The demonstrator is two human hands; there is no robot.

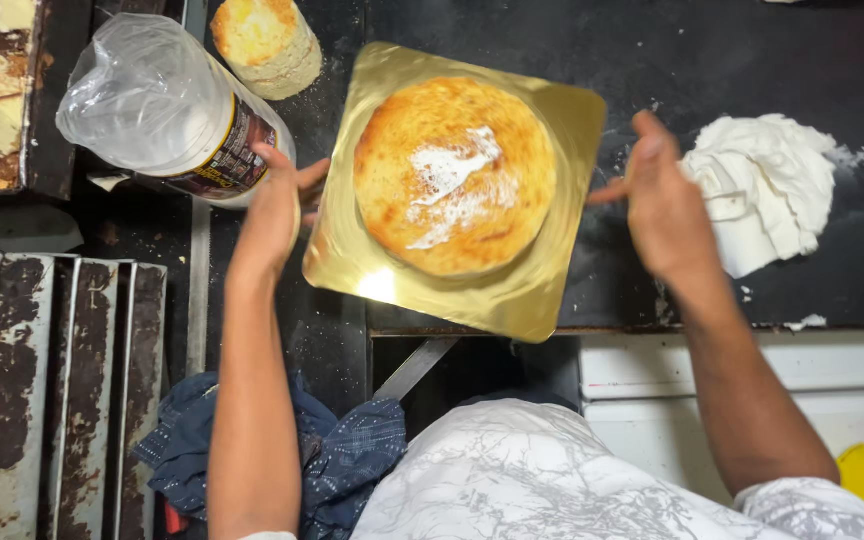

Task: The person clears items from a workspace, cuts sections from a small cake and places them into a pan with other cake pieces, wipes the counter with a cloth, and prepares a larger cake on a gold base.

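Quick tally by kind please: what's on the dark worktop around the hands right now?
Sponge cake rounds: 2, one on the board, one stack behind
Gold cake board: 1
White cream mound: 1
Plastic-covered jar: 1
Total: 5
Left hand touches the board; right hand holds a thin tool.

A big black worktop (752,60) fills the room's middle, dusty with crumbs. Old rusty baking trays (52,390) lean at the left. A white cabinet (752,390) stands below.
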